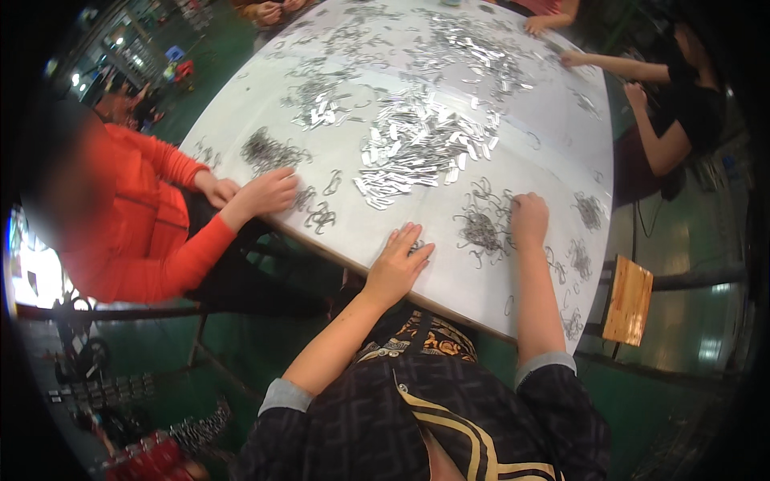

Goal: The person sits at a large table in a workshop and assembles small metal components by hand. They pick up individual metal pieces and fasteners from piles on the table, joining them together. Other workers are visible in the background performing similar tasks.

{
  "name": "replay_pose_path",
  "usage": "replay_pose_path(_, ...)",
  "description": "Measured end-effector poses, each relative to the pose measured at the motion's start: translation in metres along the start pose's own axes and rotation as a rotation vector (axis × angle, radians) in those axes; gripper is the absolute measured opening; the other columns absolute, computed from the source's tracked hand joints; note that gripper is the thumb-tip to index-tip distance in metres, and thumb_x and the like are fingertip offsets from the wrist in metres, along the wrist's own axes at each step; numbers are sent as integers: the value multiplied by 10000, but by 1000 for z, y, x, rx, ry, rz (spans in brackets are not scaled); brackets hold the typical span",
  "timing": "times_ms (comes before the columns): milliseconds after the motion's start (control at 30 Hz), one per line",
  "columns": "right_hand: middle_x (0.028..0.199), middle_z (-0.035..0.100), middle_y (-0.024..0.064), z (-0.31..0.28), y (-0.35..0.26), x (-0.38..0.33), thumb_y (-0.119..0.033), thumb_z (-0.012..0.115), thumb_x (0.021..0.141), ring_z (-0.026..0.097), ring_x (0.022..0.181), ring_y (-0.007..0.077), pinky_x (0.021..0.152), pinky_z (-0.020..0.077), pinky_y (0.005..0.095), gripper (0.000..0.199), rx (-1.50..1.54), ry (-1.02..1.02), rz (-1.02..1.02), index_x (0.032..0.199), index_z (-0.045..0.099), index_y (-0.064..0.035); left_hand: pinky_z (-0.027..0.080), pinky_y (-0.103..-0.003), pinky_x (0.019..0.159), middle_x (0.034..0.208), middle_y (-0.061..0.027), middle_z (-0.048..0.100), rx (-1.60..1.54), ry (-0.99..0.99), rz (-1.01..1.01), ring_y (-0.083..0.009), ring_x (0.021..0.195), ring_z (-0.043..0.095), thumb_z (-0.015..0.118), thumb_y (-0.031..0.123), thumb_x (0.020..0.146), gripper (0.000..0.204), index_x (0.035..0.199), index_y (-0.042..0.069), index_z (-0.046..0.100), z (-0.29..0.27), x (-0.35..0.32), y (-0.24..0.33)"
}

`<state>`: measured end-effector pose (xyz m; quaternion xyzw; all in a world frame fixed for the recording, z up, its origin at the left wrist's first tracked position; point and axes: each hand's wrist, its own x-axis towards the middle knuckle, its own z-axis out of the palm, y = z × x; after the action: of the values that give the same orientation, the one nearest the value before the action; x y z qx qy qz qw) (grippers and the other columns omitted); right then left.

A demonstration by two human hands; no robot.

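My left hand (pixel 401 260) lies on the white table near its front edge, fingers stretched out. Between its thumb and forefinger a small dark metal piece (pixel 416 247) partly shows. My right hand (pixel 529 220) has its fingers curled together at the right side of a pile of thin curved wire hooks (pixel 481 232). Whatever its fingertips pinch is hidden. Beyond both hands, a large heap of shiny flat metal strips (pixel 417 144) spreads over the middle of the table.
At the left, a person in an orange-red top (pixel 152 208) handles hooks beside a dark hook pile (pixel 269 151). Smaller hook piles (pixel 588 210) lie along the right edge. Other people's hands (pixel 573 58) work at the far side. A wooden stool (pixel 628 301) stands right of the table.
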<state>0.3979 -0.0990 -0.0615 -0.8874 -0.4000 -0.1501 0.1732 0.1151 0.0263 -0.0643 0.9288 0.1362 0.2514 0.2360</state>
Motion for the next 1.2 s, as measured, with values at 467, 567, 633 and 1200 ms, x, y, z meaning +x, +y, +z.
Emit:
replay_pose_path(467, 847, 597, 107, -47, -95, -35, -12, 659, 789, 554, 844, 314, 762, 428, 409, 90, 524, -52, -278, 859, 617, -47, 416, -424, 1041, 1291, -123, 545, -103, 253, -23, -298, 1216, 519, 707, 117, 786, 394, 1171, 79, 634, -25, 7, 15)
replay_pose_path(567, 827, 587, 84, -54, -136, -53, -42, 686, 774, 551, 822, 291, 745, 417, 399, 103, 604, -123, -463, 849, 625, -77, 464, -396, 919, 1138, -93, 618, -41, 288, 27, -270, 1066, 578, 712, 84, 760, 318, 1075, 68, 670, -33, 4, 11)
replay_pose_path(633, 821, 583, 75, -53, -147, -61, -53, 695, 767, 551, 815, 281, 741, 415, 393, 111, 592, -164, -449, 850, 628, -84, 476, -379, 844, 1015, -67, 650, -41, 258, 38, -251, 957, 601, 714, 70, 749, 257, 1005, 64, 687, -39, 3, 6)
replay_pose_path(1200, 1366, 455, 241, -35, -160, -95, -283, 803, 742, 446, 1271, 387, 1063, 370, 446, 791, 640, -250, -202, 1371, 414, -4, 497, -386, 683, 782, -109, 638, -102, 361, -399, -307, 753, 618, 699, 70, 799, 72, 862, 36, 714, -49, -14, -33)
